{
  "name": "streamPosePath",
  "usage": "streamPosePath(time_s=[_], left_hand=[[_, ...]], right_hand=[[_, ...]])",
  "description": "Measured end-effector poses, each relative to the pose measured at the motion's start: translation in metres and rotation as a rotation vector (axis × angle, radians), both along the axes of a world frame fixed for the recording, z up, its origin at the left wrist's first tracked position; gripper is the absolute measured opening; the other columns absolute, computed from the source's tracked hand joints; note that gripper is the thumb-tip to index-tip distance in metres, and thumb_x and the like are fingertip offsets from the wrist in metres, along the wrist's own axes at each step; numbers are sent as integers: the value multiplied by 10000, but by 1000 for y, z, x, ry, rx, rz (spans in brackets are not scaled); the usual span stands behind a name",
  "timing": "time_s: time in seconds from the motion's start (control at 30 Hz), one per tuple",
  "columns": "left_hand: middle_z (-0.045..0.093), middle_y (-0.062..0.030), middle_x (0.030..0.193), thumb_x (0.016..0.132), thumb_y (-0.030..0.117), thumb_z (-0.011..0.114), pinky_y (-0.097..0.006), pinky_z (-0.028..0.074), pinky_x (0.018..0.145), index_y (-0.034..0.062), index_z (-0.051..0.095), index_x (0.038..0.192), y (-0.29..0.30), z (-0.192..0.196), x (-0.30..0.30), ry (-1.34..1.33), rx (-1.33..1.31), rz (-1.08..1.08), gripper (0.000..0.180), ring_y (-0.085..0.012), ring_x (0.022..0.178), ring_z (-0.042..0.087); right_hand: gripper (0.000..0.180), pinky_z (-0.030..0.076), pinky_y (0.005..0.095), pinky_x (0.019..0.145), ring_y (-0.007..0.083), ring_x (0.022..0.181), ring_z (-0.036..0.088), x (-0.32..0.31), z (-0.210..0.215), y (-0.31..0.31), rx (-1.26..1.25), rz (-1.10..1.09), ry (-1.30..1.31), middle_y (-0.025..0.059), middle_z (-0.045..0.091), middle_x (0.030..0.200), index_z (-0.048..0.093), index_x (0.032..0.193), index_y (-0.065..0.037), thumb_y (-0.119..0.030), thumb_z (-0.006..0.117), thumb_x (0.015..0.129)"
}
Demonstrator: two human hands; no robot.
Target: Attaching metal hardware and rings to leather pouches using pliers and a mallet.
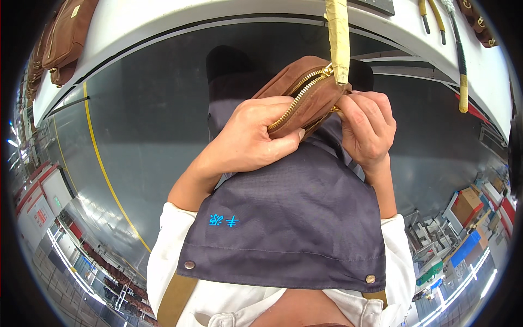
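Observation:
A brown zippered bag (318,101) with gold metal zippers is held above my lap, tilted up to the right. One zipper is open along its upper side, with its pull (327,70) near the right end. My left hand (253,133) grips the bag's left end, thumb below and fingers above. At the right end my right hand (368,122) is closed in a pinch on a second gold zipper pull (335,109). A yellow-taped rod (339,41) reaches down from the table to the bag's right end; whether its tip touches the bag I cannot tell.
A white table (180,10) curves across the far side. Brown bags (68,38) sit at its left, with more brown pieces (479,22) at the far right. Yellow-and-black handled tools (434,22) lie at the right. Boxes and shelving (466,207) stand at the lower right.

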State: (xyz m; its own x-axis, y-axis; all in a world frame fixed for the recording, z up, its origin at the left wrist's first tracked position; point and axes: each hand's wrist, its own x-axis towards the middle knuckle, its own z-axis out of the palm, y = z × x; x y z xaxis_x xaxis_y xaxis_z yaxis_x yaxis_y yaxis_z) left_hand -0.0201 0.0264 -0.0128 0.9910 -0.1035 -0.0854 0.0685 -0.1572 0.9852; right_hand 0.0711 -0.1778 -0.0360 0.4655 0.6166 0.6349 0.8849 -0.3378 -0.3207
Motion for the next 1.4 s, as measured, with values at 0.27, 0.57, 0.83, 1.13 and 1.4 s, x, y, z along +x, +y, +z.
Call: streamPosePath(time_s=[0.27,0.57,0.83,1.13,1.4], left_hand=[[601,-90,751,765,-17,672,-309,453,612,-36,660,928,1,6,-1,1,-7,-10,164,-159,659,566],[703,-116,1051,803,135,757,-303,510,839,-41,617,1195,25,-14,10,198,-54,-178,451,-148,922,649],[653,-126,812,718,146,816,-332,505,654,9,649,979,32,-6,42,-23,382,-322,339,-288,725,637],[598,-86,973,743,301,823,-380,459,835,83,617,993,-7,-23,34,-380,544,-168,391,-267,933,576],[629,-65,931,741,285,816,-385,444,864,79,669,900,0,7,42,-395,680,-188,299,-268,973,581]], right_hand=[[159,527,340,678,246,715,585,-6,-1,3,152,35,296,62,626,785,678,901,-14,-43,752,763],[196,483,326,623,225,699,583,17,16,-2,32,173,367,47,667,812,703,874,-57,-99,806,714],[279,528,359,665,286,783,634,17,19,10,-348,261,649,89,693,906,687,1004,-55,-213,753,783],[246,387,215,529,19,624,474,4,-9,-3,168,-71,1505,-37,587,677,658,864,-3,-222,641,973],[212,395,178,433,15,474,450,-17,8,0,639,-111,1729,-19,582,673,610,885,-30,-213,612,991]])
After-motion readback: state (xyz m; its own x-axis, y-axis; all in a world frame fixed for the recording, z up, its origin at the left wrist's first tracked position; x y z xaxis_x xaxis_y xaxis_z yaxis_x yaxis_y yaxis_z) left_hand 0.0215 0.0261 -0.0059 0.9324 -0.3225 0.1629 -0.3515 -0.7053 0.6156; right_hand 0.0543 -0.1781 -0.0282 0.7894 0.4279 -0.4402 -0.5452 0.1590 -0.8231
